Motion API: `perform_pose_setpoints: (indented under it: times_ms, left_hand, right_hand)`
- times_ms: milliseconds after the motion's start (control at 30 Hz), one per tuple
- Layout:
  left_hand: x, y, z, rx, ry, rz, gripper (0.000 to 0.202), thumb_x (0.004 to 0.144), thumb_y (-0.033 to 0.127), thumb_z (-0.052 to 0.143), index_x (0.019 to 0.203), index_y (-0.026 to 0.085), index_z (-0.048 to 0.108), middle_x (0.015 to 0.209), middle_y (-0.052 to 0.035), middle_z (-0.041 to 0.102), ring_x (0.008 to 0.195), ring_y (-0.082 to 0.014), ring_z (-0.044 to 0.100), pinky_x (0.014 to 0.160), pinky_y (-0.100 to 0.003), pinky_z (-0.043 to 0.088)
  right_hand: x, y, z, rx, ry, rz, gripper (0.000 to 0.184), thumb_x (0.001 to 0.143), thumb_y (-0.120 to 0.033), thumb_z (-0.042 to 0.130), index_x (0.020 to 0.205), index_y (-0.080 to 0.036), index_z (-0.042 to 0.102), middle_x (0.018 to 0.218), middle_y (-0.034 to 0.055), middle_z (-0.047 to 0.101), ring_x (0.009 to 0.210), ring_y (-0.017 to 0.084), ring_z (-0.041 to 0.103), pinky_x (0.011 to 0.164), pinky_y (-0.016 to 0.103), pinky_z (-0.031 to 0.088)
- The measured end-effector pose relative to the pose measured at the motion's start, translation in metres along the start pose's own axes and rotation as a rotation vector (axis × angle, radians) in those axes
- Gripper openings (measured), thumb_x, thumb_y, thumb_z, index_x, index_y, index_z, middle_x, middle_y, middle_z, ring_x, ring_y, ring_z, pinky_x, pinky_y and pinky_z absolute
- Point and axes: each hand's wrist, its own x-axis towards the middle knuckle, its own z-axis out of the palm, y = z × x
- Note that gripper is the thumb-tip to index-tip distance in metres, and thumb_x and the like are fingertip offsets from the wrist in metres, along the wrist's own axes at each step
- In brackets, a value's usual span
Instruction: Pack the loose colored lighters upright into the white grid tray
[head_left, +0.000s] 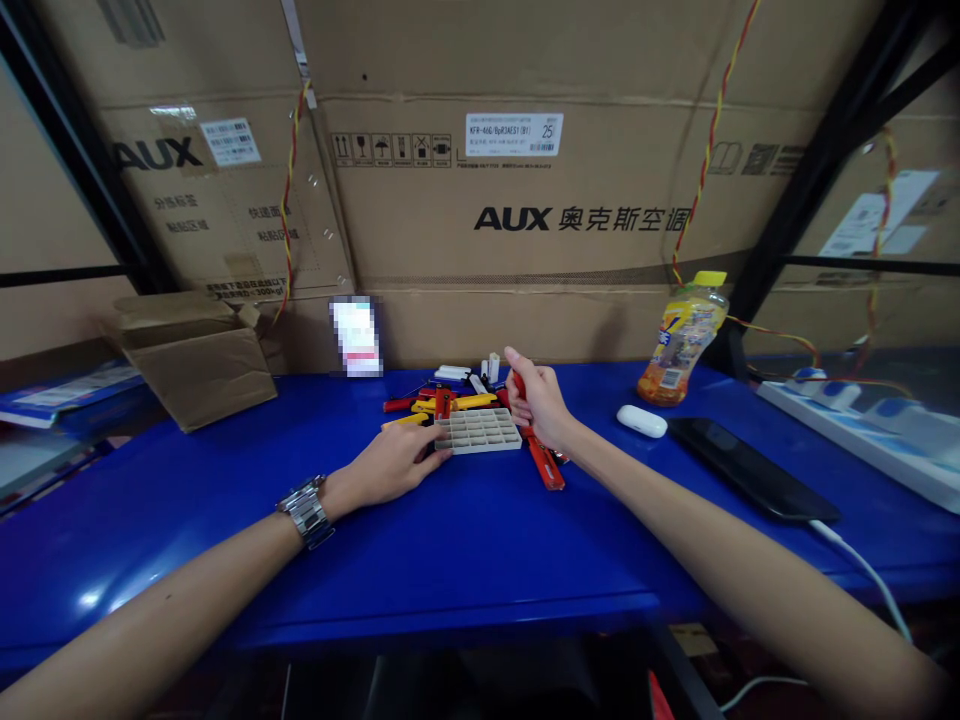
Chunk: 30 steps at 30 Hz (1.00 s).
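A pale grid tray [480, 432] with many small compartments lies on the blue table. At its left edge is my left hand [394, 465], thumb and fingers pinching the tray's side. My right hand [541, 402] is closed in a fist just above the tray's right end, thumb pointing up. A bit of a slim red plastic object [519, 384] shows between its fingers; most of it is hidden. Below that hand rests a similar long red plastic piece [545, 465]. Behind the tray is a pile of slim pieces, among them a yellow one [474, 402] and a white one [453, 373].
A lit phone [357, 337] leans against large cartons at the back. On the left stands an open cardboard box [196, 360]. To the right are a drink bottle [684, 340], a white earbud case [642, 421], a black cabled device [750, 468] and a power strip [862, 430].
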Motion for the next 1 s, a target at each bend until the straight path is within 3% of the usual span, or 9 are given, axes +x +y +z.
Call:
perform_pose_setpoints:
  times_ms: [100,267,500,600,700,767,900,1000]
  left_hand:
    - [0.000,0.000,0.001,-0.005,-0.001,-0.001,0.027,0.096,0.037,0.043,0.100,0.017,0.061,0.074,-0.0034,0.061,0.065,-0.0167,0.054,0.060,-0.028,0.039]
    - [0.001,0.001,-0.001,-0.004,-0.016,-0.006,0.025,0.096,0.035,0.044,0.101,0.018,0.061,0.074,-0.0031,0.061,0.066,-0.0169,0.055,0.062,-0.028,0.038]
    - [0.001,0.002,-0.002,-0.021,-0.029,-0.011,0.023,0.096,0.035,0.044,0.103,0.019,0.060,0.075,-0.0024,0.062,0.066,-0.0172,0.056,0.062,-0.028,0.039]
    - [0.000,0.001,0.001,-0.009,-0.007,-0.009,0.023,0.096,0.034,0.045,0.096,0.017,0.060,0.073,-0.0029,0.060,0.067,-0.0176,0.055,0.062,-0.029,0.040]
    - [0.000,0.000,0.003,-0.017,0.015,0.015,0.022,0.095,0.033,0.046,0.096,0.016,0.060,0.080,-0.0050,0.060,0.074,-0.0185,0.056,0.067,-0.030,0.043]
    - [-0.001,0.000,0.003,-0.034,0.016,0.032,0.023,0.096,0.034,0.045,0.098,0.016,0.060,0.088,-0.0066,0.060,0.079,-0.0188,0.056,0.070,-0.030,0.045]
    - [-0.002,0.000,0.004,-0.062,0.009,0.053,0.025,0.097,0.033,0.042,0.101,0.016,0.059,0.095,-0.0086,0.058,0.085,-0.0198,0.056,0.076,-0.033,0.046]
    - [-0.003,0.001,0.003,-0.087,0.012,0.042,0.022,0.096,0.033,0.044,0.098,0.017,0.057,0.092,-0.0077,0.059,0.081,-0.0194,0.055,0.073,-0.033,0.046]
  right_hand:
    - [-0.001,-0.002,0.001,-0.017,0.055,0.036,0.046,0.082,-0.048,0.055,0.052,-0.024,0.031,0.035,-0.0096,0.021,0.031,0.005,0.015,0.030,0.022,0.012]
    - [0.000,0.003,0.005,-0.146,0.156,-0.037,0.035,0.075,-0.027,0.059,0.056,-0.025,0.029,0.038,-0.0098,0.024,0.032,0.005,0.019,0.029,0.022,0.016]
    - [0.005,0.009,0.000,-0.215,0.140,-0.045,0.040,0.077,-0.036,0.061,0.055,-0.025,0.030,0.040,-0.0096,0.023,0.033,0.005,0.019,0.030,0.022,0.018]
    - [0.006,0.008,-0.001,-0.189,0.038,-0.039,0.042,0.079,-0.051,0.060,0.056,-0.023,0.038,0.041,-0.0095,0.024,0.034,0.006,0.020,0.033,0.023,0.019]
    - [0.008,0.008,-0.001,-0.134,-0.172,-0.078,0.047,0.086,-0.063,0.042,0.072,-0.020,0.055,0.047,-0.0068,0.034,0.039,0.008,0.029,0.039,0.024,0.030]
    - [0.009,0.009,0.001,-0.139,-0.231,-0.133,0.050,0.088,-0.063,0.035,0.082,-0.020,0.059,0.057,-0.0039,0.042,0.047,0.011,0.039,0.047,0.025,0.038]
    - [0.006,0.010,0.004,-0.357,-0.234,-0.310,0.035,0.086,-0.054,0.052,0.081,-0.020,0.058,0.071,-0.0012,0.051,0.064,0.013,0.047,0.059,0.026,0.040]
    - [0.003,0.010,0.006,-0.519,-0.284,-0.401,0.030,0.083,-0.047,0.060,0.072,-0.020,0.056,0.065,-0.0026,0.050,0.059,0.011,0.044,0.058,0.027,0.037]
